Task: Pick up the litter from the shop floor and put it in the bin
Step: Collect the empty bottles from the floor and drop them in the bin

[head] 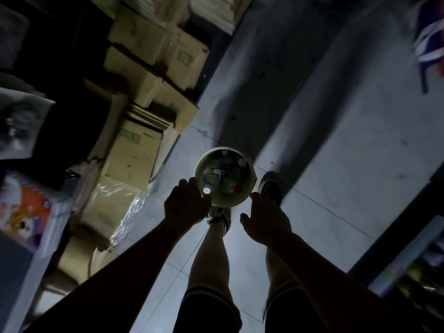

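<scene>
Between the person's feet and a wall of stacked boxes, a round pale bin sits upright on the smooth grey tiled floor, its thin rim circling a dim interior. Inside lies a heap of litter: crumpled clear plastic bottles, a printed label, a red cap and several small white caps. A glossy white disc, perhaps a cap or bottle end, shows at the near left edge of the bin, just beyond the fingers of the left hand. That hand is seen from the back with its fingers reaching to the rim; whether it holds anything cannot be told in the poor light. The right hand hovers just beside the near right of the rim, fingers loosely curved, with nothing seen in it. A trainer stands next to the bin. Corrugated cardboard boxes, matt and tan with green print, are piled along the left, with crinkled clear plastic film at their foot.
</scene>
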